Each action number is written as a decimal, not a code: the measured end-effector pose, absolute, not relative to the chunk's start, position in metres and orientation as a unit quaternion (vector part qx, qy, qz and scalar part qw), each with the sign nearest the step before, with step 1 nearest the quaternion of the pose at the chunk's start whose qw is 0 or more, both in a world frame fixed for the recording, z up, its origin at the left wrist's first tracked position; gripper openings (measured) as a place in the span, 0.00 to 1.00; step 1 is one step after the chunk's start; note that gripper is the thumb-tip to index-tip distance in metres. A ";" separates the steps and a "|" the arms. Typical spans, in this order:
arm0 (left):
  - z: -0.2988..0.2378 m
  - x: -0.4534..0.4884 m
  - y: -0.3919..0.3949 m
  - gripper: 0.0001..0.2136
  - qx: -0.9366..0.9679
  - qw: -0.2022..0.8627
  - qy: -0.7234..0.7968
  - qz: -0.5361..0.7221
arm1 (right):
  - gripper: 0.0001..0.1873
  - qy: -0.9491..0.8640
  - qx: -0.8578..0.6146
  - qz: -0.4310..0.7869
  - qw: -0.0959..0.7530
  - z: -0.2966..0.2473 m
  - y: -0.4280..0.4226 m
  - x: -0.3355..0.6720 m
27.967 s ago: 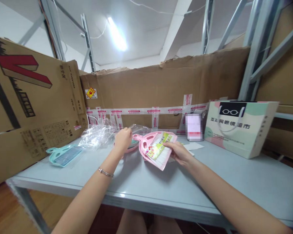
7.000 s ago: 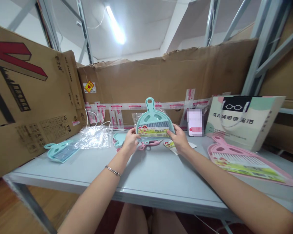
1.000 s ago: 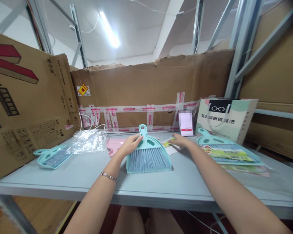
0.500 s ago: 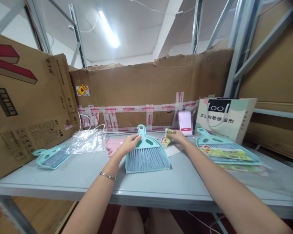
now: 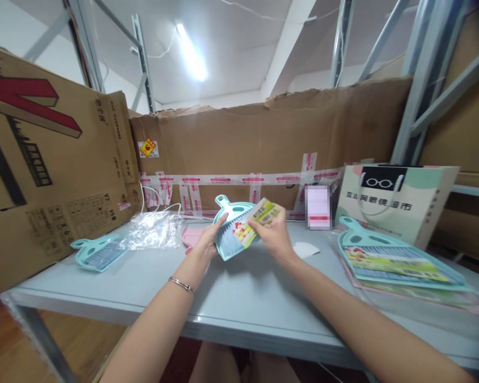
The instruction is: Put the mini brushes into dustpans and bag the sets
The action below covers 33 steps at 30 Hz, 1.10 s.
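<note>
Dustpan of mint-green plastic, with a blue-grey bristled brush nested in it, is raised and tilted above the grey worktop. Long axis slants: looped handle points back and to the left, wide mouth faces front-right. Left hand is nearer the dustpan and grips its left edge, thumb on top; the other fingers are mostly hidden beneath. Right hand pinches a yellow-green printed card, thumb flat on the face. Key relation: card lies just left of the right hand, over the brush bristles, its length running from lower left to upper right, across the dustpan's axis. Contact between card and bristles: cannot tell. Right fingers and card hide the dustpan's right side. Surroundings: pink plastic piece just behind the left hand; crumpled clear plastic bags and a second mint-green dustpan set farther left. White paper piece lies just beyond the right wrist, phone with a blurred screen behind it. Stack of mint-green and pink dustpan sets sits well right, before a pastel paper carrier bag.
</note>
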<state>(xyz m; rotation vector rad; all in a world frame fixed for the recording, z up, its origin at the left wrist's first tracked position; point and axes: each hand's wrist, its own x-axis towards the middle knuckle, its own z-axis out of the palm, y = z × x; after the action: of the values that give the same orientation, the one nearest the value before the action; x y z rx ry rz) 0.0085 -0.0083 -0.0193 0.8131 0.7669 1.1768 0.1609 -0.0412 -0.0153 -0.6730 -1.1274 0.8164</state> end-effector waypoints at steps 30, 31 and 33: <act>-0.011 0.014 -0.024 0.24 0.484 0.603 0.256 0.580 | 0.32 -0.391 -0.404 0.441 0.699 -0.024 -0.032 0.162; -0.011 0.015 -0.024 0.25 0.496 0.597 0.263 0.574 | 0.27 -0.393 -0.365 0.522 0.663 -0.023 -0.033 0.162; -0.009 0.013 -0.024 0.24 0.543 0.560 0.291 0.554 | 0.17 -0.382 -0.306 0.613 0.620 -0.023 -0.035 0.160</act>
<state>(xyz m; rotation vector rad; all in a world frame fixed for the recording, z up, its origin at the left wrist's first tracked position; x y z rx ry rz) 0.0131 -0.0236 -0.0092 1.2785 0.6867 1.3052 0.1600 -0.0350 -0.0235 -0.7039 -0.8794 1.4102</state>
